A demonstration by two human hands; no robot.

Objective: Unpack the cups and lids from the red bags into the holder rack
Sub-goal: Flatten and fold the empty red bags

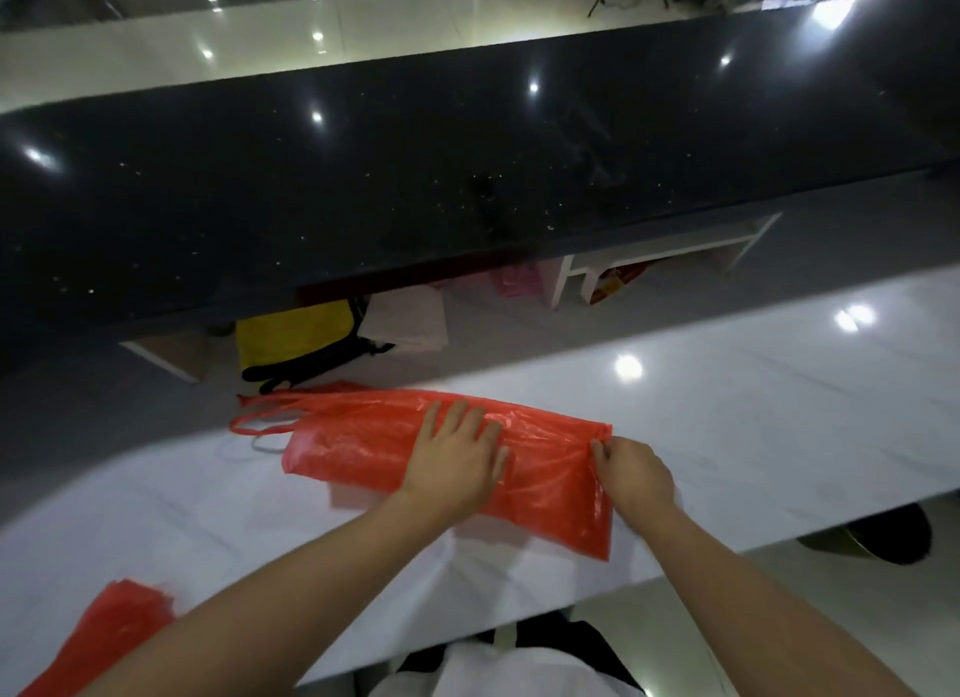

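A flattened red plastic bag [358, 447] lies across the white marble counter [753, 410], its handles pointing left past the counter's far edge. My left hand [457, 457] presses flat on the bag's middle with straight, spread fingers. My right hand [631, 473] pinches the bag's right edge between thumb and fingertips. A second red bag [111, 629] lies crumpled at the near left, partly hidden under my left forearm. No cups, lids or holder rack show in this view.
A raised black glossy countertop [415, 177] runs along the far side. Below it, on the floor, sit a yellow and black bag [296, 340], a pale paper bag [410, 317] and a white shelf frame [649, 255].
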